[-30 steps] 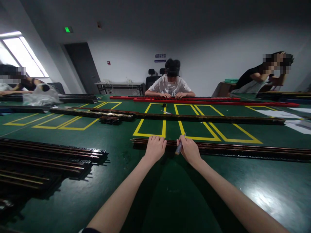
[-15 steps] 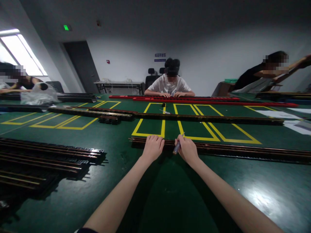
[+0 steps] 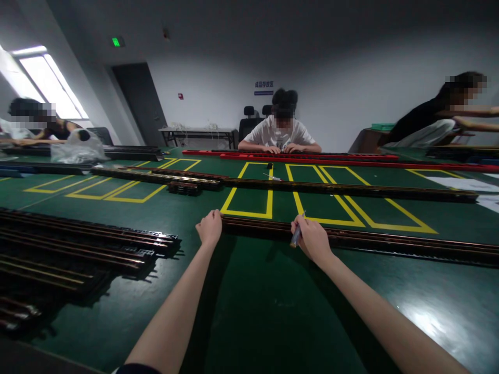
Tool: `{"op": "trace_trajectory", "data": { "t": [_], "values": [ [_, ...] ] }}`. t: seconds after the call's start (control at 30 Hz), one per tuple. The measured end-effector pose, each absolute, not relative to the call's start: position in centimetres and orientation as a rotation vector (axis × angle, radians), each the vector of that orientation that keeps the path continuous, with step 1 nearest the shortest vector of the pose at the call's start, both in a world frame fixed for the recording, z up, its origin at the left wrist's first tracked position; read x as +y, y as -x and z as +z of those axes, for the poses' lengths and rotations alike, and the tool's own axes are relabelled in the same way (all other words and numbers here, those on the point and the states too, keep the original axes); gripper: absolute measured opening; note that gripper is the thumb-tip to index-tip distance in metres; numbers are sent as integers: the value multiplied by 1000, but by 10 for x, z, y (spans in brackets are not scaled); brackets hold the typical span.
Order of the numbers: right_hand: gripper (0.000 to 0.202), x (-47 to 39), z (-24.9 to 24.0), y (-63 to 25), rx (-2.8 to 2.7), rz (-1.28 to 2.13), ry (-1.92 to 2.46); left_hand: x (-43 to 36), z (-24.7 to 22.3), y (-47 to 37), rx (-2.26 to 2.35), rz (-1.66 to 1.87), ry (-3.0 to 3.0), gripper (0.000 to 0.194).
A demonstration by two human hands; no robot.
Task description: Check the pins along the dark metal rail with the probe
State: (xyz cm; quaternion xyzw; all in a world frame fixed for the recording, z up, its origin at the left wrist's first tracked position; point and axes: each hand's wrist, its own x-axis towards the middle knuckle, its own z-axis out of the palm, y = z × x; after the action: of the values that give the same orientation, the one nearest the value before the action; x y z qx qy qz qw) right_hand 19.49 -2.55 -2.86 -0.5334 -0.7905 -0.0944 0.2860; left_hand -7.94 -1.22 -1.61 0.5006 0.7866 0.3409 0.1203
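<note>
A long dark rail [image 3: 390, 242] with copper-coloured strips lies across the green table [image 3: 249, 311] in front of me. My left hand [image 3: 210, 227] is closed round its left end. My right hand [image 3: 312, 236] holds a small pen-like tool [image 3: 296, 236] with a thin tip pointing up and away, and rests against the rail further right. The rail's part under my right fingers is hidden.
Several similar rails [image 3: 78, 244] lie at the left. Another long rail [image 3: 351, 190] crosses beyond the yellow tape outlines, with red rails [image 3: 312, 158] farther back. People sit opposite [image 3: 275, 134], at left [image 3: 62, 127] and at right [image 3: 421, 122].
My left hand has moved left along the rail to its end. My right hand still holds the tool on the rail. The view has shifted slightly, and the person at right has moved an arm.
</note>
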Motion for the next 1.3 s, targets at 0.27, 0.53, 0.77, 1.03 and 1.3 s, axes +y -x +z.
{"op": "trace_trajectory", "data": {
  "t": [0.27, 0.53, 0.77, 1.03, 1.3],
  "values": [
    [4, -10, 6, -189, -1956, 95, 1328, -13, -17, 75, 2267, 977, -1527, 31],
    [17, 25, 73, -134, -2063, 724, 1022, -12, -18, 77, 2243, 1009, -1528, 30],
    [43, 36, 52, -87, -1963, 950, 1097, -10, -19, 77, 2266, 999, -1511, 30],
    [22, 46, 9, -61, -1494, 1123, 1001, -9, -17, 76, 2292, 961, -1523, 31],
    [18, 39, -4, -71, -1600, 1006, 1019, -12, -14, 75, 2290, 972, -1497, 32]
  ]
}}
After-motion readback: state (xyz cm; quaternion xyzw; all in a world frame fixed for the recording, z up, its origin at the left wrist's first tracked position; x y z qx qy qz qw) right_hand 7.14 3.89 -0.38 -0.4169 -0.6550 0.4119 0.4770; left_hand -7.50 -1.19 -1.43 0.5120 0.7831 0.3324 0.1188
